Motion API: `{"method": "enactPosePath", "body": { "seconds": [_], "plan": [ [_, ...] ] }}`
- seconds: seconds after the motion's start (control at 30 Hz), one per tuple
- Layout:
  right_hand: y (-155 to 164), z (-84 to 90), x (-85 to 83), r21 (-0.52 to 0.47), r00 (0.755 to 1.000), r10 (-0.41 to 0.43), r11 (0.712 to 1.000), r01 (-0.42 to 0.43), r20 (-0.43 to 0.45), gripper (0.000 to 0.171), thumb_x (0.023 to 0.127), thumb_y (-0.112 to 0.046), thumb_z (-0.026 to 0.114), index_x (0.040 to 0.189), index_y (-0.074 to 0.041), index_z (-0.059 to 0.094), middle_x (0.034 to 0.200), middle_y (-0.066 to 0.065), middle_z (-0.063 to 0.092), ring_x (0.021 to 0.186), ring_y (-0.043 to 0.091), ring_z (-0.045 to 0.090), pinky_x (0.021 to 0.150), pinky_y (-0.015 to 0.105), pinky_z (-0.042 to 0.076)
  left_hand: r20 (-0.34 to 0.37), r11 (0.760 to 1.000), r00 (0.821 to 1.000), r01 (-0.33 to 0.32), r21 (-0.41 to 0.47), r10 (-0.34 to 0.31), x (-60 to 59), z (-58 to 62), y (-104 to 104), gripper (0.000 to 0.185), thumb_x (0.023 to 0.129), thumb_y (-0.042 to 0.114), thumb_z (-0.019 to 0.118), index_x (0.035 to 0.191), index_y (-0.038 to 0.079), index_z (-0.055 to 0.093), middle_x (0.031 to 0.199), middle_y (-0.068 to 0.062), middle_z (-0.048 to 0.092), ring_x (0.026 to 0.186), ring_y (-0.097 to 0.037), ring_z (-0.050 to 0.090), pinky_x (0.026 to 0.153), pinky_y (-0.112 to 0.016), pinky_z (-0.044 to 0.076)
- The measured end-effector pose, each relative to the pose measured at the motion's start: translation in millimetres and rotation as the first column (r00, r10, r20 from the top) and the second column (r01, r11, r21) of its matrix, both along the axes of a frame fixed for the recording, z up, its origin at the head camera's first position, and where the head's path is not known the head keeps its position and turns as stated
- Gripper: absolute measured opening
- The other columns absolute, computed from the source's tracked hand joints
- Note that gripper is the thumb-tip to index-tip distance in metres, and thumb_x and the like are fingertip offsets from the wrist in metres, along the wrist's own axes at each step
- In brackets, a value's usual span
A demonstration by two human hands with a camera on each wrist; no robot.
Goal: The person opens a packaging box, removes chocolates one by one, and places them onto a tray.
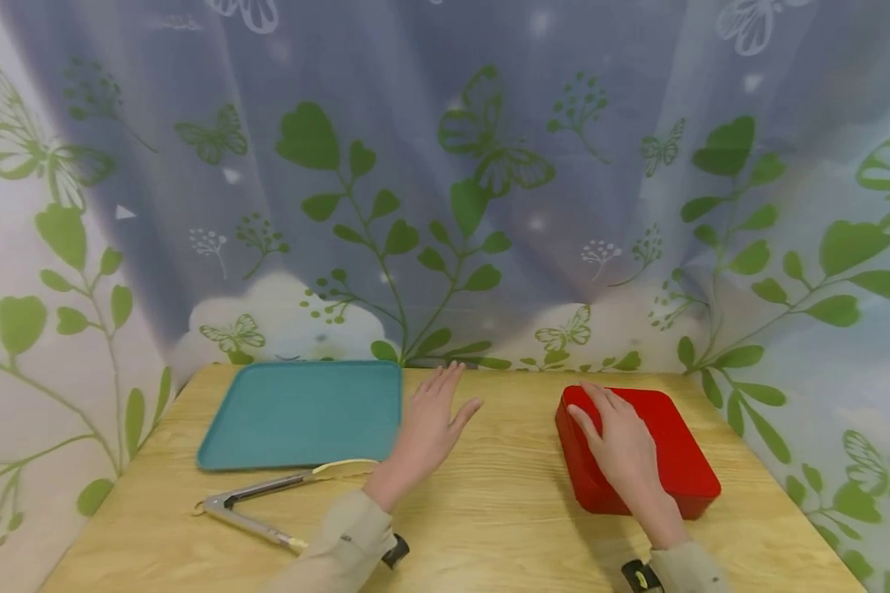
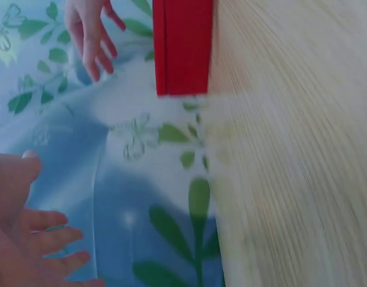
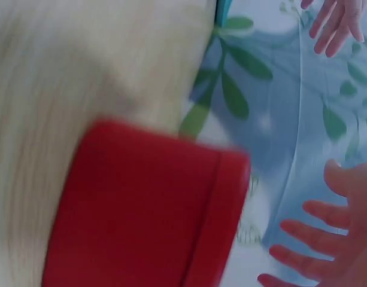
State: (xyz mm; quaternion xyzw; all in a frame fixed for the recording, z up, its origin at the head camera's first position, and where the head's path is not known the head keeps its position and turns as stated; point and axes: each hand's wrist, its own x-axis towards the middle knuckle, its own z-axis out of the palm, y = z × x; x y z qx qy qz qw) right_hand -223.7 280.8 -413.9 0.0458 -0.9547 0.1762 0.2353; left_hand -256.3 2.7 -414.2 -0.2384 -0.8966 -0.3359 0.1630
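My left hand (image 1: 428, 424), fingers extended and thumb spread, is held up near the right edge of a teal tray (image 1: 304, 412). Its wrist overlaps the tip of a pair of metal tongs (image 1: 255, 496) in the head view; the tongs lie spread apart in front of the tray. On the right, my right hand (image 1: 619, 441) hovers over the left part of a red lidded box (image 1: 675, 445). In the right wrist view, that hand's fingers (image 3: 318, 236) are spread, with a gap between them and the red box (image 3: 135, 209). Neither hand holds anything.
The light wood table (image 1: 504, 494) carries the tray, tongs and box. A curtain (image 1: 415, 247) printed with leaves and butterflies hangs right behind the table's far edge and along both sides. Dark straps (image 1: 641, 575) sit at both wrists.
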Motion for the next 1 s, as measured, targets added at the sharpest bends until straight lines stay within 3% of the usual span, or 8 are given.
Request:
{"method": "enactPosePath", "body": {
  "seconds": [0.17, 0.33, 0.5, 0.73, 1.0],
  "plan": [
    [38.2, 9.4, -0.1, -0.027, 0.996, -0.078, 0.997, 0.076, -0.045, 0.049, 0.099, -0.022, 0.066, 0.144, -0.006, 0.056, 0.135, 0.026, 0.060, 0.115, 0.049, 0.059, 0.079, 0.062, 0.053, 0.030, 0.995, 0.997, 0.075, 0.061, -0.076, -12.7, 0.9, 53.2, 0.058, 0.108, 0.035, 0.049, 0.152, -0.001, 0.041, 0.156, -0.019, 0.043, 0.143, -0.038, 0.041, 0.118, -0.052, 0.031],
    [82.4, 7.1, 1.7, -0.025, 0.992, -0.114, 0.993, 0.113, -0.055, 0.044, 0.099, -0.014, 0.065, 0.140, 0.001, 0.057, 0.134, 0.031, 0.058, 0.118, 0.052, 0.056, 0.086, 0.065, 0.049, 0.093, 0.993, 0.989, 0.120, 0.000, -0.119, -22.5, -9.4, 104.6, 0.060, 0.109, 0.036, 0.045, 0.154, -0.001, 0.037, 0.158, -0.017, 0.040, 0.145, -0.034, 0.039, 0.119, -0.047, 0.032],
    [125.0, -5.2, 9.6, -0.016, 0.990, -0.142, 0.990, 0.143, 0.025, 0.044, 0.102, -0.013, 0.061, 0.140, 0.006, 0.053, 0.137, 0.036, 0.053, 0.122, 0.057, 0.050, 0.091, 0.068, 0.045, 0.180, 0.984, 0.972, 0.163, -0.067, -0.148, -24.1, -27.8, 144.0, 0.064, 0.109, 0.039, 0.044, 0.157, -0.002, 0.032, 0.160, -0.018, 0.036, 0.146, -0.035, 0.037, 0.119, -0.046, 0.032],
    [150.6, -17.4, 16.0, -0.036, 0.961, -0.126, 0.990, 0.139, 0.247, 0.049, 0.106, -0.018, 0.053, 0.142, 0.015, 0.046, 0.131, 0.037, 0.056, 0.113, 0.054, 0.058, 0.091, 0.065, 0.047, 0.330, 0.981, 0.929, 0.191, -0.035, -0.169, -26.9, -43.3, 167.4, 0.071, 0.109, 0.040, 0.045, 0.160, -0.003, 0.021, 0.166, -0.018, 0.022, 0.151, -0.033, 0.028, 0.122, -0.045, 0.027],
    [156.3, -25.0, 18.5, -0.028, 0.940, -0.132, 0.989, 0.148, 0.314, 0.045, 0.106, -0.019, 0.050, 0.137, 0.014, 0.053, 0.127, 0.039, 0.057, 0.115, 0.060, 0.054, 0.091, 0.066, 0.046, 0.337, 0.980, 0.927, 0.192, -0.052, -0.164, -26.4, -45.7, 177.7, 0.067, 0.109, 0.029, 0.046, 0.159, -0.005, 0.019, 0.167, -0.019, 0.016, 0.152, -0.032, 0.025, 0.120, -0.044, 0.030]
  ]
}}
